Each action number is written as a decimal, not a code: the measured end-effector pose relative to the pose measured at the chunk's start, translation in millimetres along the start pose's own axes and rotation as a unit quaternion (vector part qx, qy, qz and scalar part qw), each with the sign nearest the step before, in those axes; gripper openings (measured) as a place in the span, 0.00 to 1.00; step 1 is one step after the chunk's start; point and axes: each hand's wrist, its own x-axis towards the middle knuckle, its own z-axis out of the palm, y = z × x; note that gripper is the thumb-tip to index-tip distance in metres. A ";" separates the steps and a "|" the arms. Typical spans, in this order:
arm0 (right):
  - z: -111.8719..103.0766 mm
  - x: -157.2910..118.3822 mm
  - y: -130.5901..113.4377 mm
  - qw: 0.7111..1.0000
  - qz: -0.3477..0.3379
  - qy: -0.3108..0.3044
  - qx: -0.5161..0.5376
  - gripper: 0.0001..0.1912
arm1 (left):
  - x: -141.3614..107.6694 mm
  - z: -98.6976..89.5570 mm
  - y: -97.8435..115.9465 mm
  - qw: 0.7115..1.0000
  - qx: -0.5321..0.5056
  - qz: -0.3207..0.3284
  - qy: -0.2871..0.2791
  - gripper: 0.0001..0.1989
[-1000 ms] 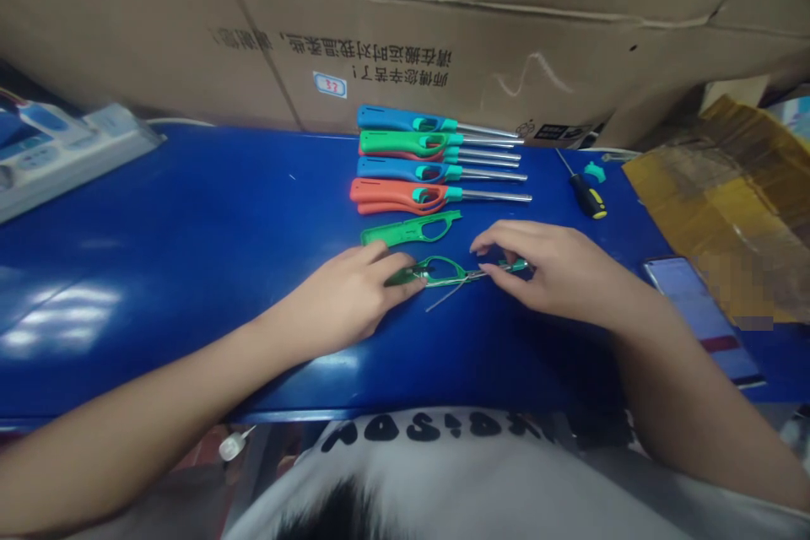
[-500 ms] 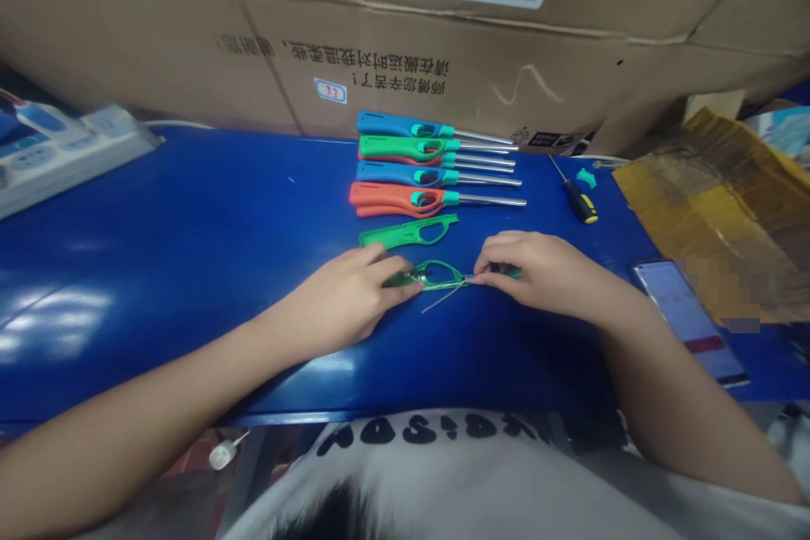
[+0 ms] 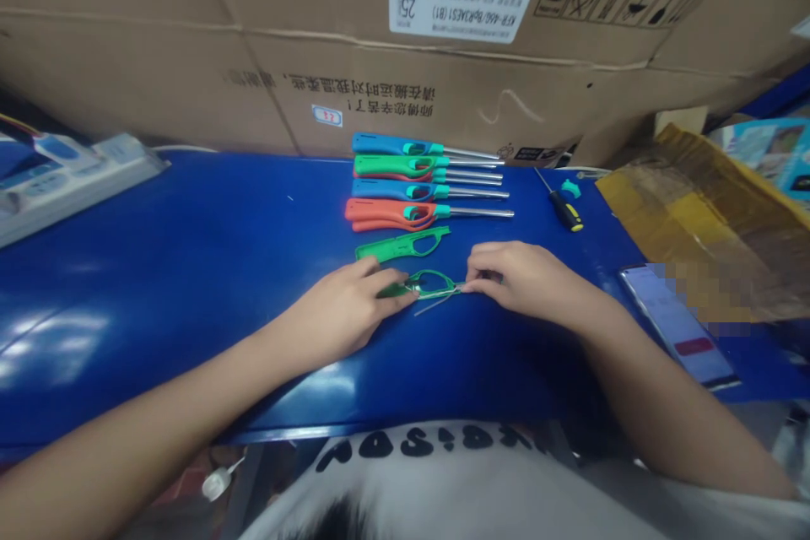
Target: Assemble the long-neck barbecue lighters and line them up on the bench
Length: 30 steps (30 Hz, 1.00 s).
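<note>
My left hand (image 3: 345, 304) is closed on the handle end of a green lighter casing half (image 3: 438, 295), held low over the blue table. Its trigger loop shows between my two hands. At the loop's front end, the fingers of my right hand (image 3: 525, 280) are pinched together; a thin wire or tube (image 3: 431, 306) sticks out there toward the lower left. My right fingertips hide exactly what they grip. Just beyond my left hand lies a second green casing half (image 3: 393, 248), its inner side up.
Several assembled lighters (image 3: 389, 210) in red, blue and green lie stacked beyond the casing. To the right are a screwdriver (image 3: 565, 211), a small teal part (image 3: 570, 188), a phone (image 3: 677, 325) and taped cardboard (image 3: 658, 219). A power strip (image 3: 82, 181) is far left. A large carton (image 3: 158, 76) stands behind.
The view has tilted up slightly, so the scene sits lower. Both hands keep about the same hold on the green casing half, the right still pinching at its front.
</note>
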 end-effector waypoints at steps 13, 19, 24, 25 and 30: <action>0.3 3.4 8.8 0.995 -0.013 -0.002 0.102 0.10 | -1.5 2.8 1.8 1.000 0.013 0.002 0.021 0.23; 5.5 8.5 4.3 0.995 0.053 -0.003 0.089 0.11 | -1.3 4.0 3.1 1.000 0.023 0.005 0.009 0.25; 6.6 9.6 -1.8 0.994 0.094 -0.009 0.052 0.11 | -0.8 6.0 4.2 1.000 0.028 0.008 0.007 0.23; 6.7 9.3 -2.0 0.994 0.099 -0.009 0.049 0.11 | -0.5 6.2 4.6 1.000 0.029 0.008 0.007 0.22; 7.3 6.9 0.4 0.993 0.091 0.011 0.074 0.11 | -0.6 5.3 8.8 0.999 0.044 -0.002 0.012 0.22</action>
